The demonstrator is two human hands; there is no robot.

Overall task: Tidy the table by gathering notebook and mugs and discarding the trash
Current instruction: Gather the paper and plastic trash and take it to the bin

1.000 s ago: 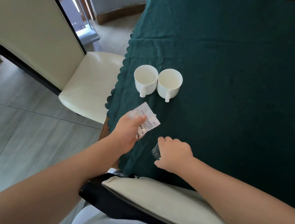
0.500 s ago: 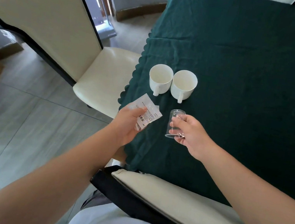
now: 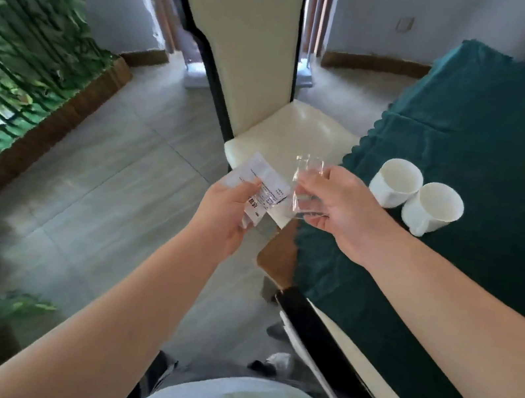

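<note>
Two white mugs [image 3: 415, 200] stand side by side, touching, near the left edge of the desk [image 3: 506, 142] on its dark green cloth, so the mug part of the job looks done as far as you can see. No notebook shows anywhere in view, so you cannot tell from here whether it has been gathered or lies elsewhere.

What you are handling now is the trash. Your left hand [image 3: 224, 213] pinches a white printed wrapper [image 3: 261, 184] between thumb and fingers, held out over the floor to the left of the desk. Your right hand [image 3: 342, 212] has its fingers curled round a small clear plastic cup [image 3: 306, 188], lifted clear of the cloth and held just beside the wrapper, at the desk's near left corner. Both pieces are off the desk and in the air.

No bin appears in view; to the left you see only tiled floor [image 3: 112, 173], a cream chair [image 3: 258, 69] and a planter with greenery [image 3: 20, 36]. By my reading, discarding is the step left: you hold both scraps but have yet to reach wherever they go.
</note>
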